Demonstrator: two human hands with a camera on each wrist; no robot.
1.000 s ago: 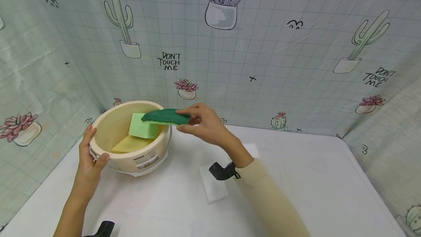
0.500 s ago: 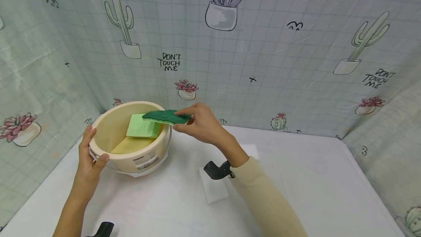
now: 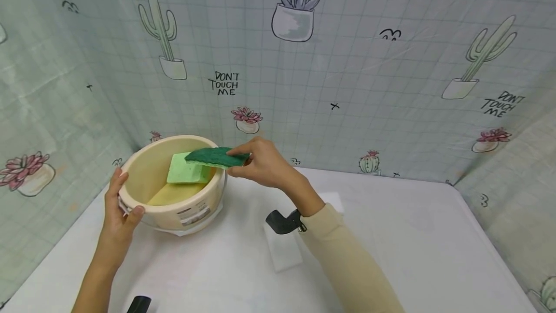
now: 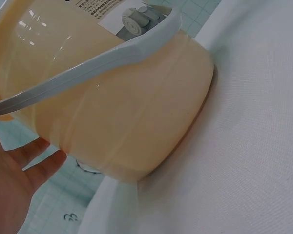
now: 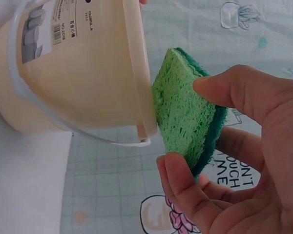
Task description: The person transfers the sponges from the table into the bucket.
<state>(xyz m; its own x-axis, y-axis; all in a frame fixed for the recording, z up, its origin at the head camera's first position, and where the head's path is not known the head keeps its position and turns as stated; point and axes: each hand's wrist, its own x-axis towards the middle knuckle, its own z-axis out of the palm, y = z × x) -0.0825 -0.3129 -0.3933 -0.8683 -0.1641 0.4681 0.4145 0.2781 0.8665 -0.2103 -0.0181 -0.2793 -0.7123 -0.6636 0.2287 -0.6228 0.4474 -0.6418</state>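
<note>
"What does the right hand have?"

"The right hand (image 3: 267, 165) pinches the green scouring sponge (image 3: 210, 157) by its near end; the grip stands apart only by the sponge's thickness. The dark scouring layer faces up."

"Where is the sponge?"

"At the right side of the cream plastic bucket (image 3: 149, 170), its free end over the mouth. Whether it touches the rim, I can't tell. Seen from the head, it overlaps the pale green sponge block (image 3: 182, 173) inside, and a yellow piece (image 3: 173, 194), sponge or cloth, lies lower."

"And the left hand?"

"The left hand (image 3: 116, 221) holds the bucket by its left edge, fingers and thumb well spread."

"How would you handle this well?"

"Pinch lightly: it looks soft and would probably fold under a hard squeeze. Lift the free end clear of rim and block before any sideways move, since that rough layer could snag. I'd also have the left hand press down a little, because a plastic bucket may well slide on the desk (image 3: 391, 235)."
</note>
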